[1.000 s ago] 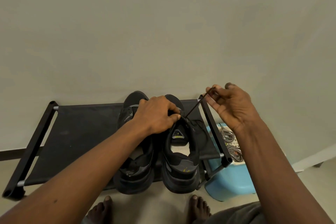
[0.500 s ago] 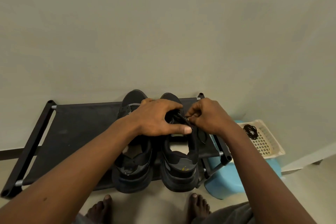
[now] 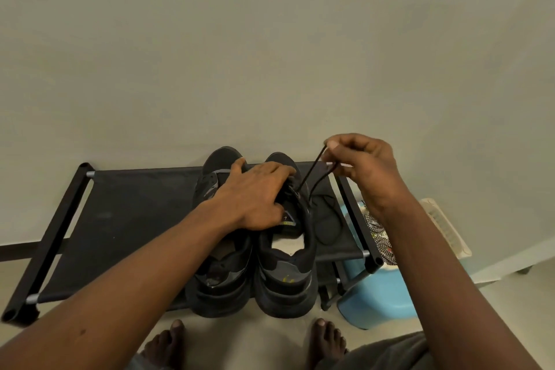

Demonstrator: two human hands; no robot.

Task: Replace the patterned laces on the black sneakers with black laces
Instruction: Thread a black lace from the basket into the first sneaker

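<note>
Two black sneakers stand side by side on a black fabric rack (image 3: 126,219), toes to the wall: the left sneaker (image 3: 219,276) and the right sneaker (image 3: 285,276). My left hand (image 3: 255,198) presses down on the right sneaker's tongue and eyelet area. My right hand (image 3: 360,162) is raised to the right, pinching a black lace (image 3: 309,174) that runs taut down to an eyelet. The slack of the lace lies looped on the rack beside the shoe. The patterned black-and-white laces (image 3: 380,237) lie in a basket at the right.
A cream plastic basket (image 3: 444,228) rests on a light blue stool (image 3: 375,294) right of the rack. A plain wall stands right behind the rack. My bare feet (image 3: 324,339) are on the floor in front of the shoes.
My right hand has risen from the eyelets up and to the right, pulling the black lace taut. My left hand stays on the right sneaker.
</note>
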